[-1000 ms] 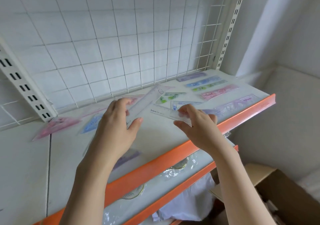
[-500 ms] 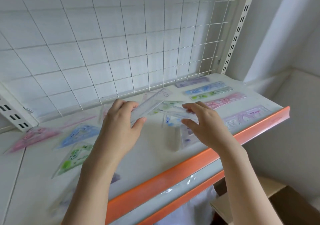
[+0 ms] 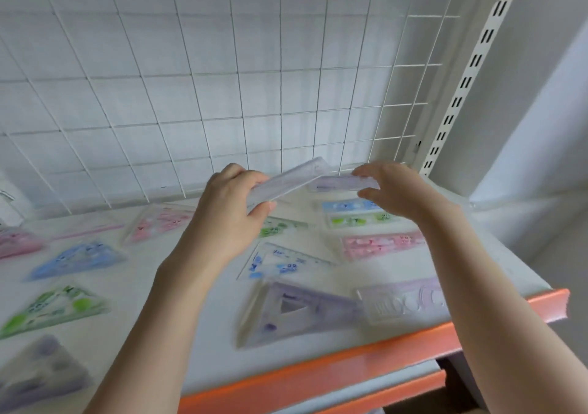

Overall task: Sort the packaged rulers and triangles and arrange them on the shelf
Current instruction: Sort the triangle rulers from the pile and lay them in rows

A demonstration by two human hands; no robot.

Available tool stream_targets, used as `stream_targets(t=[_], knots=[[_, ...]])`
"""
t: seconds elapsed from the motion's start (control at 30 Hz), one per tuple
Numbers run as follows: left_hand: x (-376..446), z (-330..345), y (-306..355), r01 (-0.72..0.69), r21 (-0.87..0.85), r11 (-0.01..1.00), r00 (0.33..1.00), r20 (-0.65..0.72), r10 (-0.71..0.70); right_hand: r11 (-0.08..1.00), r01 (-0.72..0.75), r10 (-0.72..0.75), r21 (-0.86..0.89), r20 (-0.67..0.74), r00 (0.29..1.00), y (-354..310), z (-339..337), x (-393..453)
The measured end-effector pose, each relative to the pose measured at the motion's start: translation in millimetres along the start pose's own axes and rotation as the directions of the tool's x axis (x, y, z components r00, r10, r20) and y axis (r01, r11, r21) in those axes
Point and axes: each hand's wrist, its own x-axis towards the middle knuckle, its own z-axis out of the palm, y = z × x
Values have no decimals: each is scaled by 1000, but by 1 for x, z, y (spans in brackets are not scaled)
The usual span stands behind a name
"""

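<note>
At the centre of the frame I see my left hand (image 3: 232, 210) curled around a clear packaged ruler (image 3: 288, 180), thumb beneath and fingers over its near end, the ruler tilted up toward the upper right. My right hand (image 3: 402, 192) is just right of centre, fingers and thumb pinching the right end of a pale purple packaged ruler (image 3: 342, 183); I cannot tell whether that ruler is lifted or resting on the shelf (image 3: 143, 286).

Below the right hand, a blue ruler (image 3: 348, 205), a green ruler (image 3: 358, 220) and a pink ruler (image 3: 381, 244) lie in a column, close together. Lower right, a large clear purple ruler (image 3: 401, 302) lies near the orange shelf edge (image 3: 318, 372), touching a purple triangle (image 3: 292, 310) beside it. Above that lie a blue triangle (image 3: 280, 262) and a green triangle (image 3: 276, 227) partly hidden by my left hand.

On the left side of the frame lie a pink triangle (image 3: 159, 222), another blue triangle (image 3: 76, 259), another green triangle (image 3: 54, 308) and a blurred purple triangle (image 3: 41, 369). A white wire grid (image 3: 222, 79) rises behind the shelf.
</note>
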Motion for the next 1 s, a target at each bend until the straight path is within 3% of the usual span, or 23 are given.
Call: stream_targets(t=[0.2,0.5,1.0], knots=[[32,25,17,31,-49,998,999,42,-29,999,37,-35,-6,146,989,29,16,46],[65,61,23,37,-10,999,995,91,-36,998,62,-63,11,198,978,44,33,71],[121,133,41,-26,20,999,931,365,17,989,-73,61,129,95,994,85,8,31]])
